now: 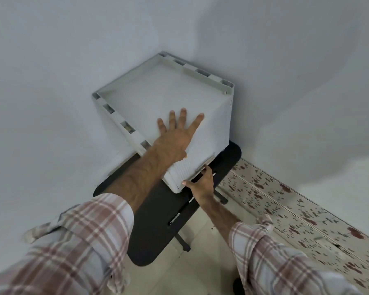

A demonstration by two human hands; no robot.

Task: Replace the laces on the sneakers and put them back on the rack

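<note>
While in the corner: white plastic box-shaped rack (168,92), front facing the person.
Left grip (175,137): flat, fingers spread on top.
Right grip (202,179): grasping front lower edge.
Bench: black bench (156,209), pale walls.

The white rack (170,96) stands in the wall corner, so its rear and left sides are blocked. The black table (158,218) lies below its front. The left hand (175,137) covers the top's front edge; the remaining top surface is open.
</note>
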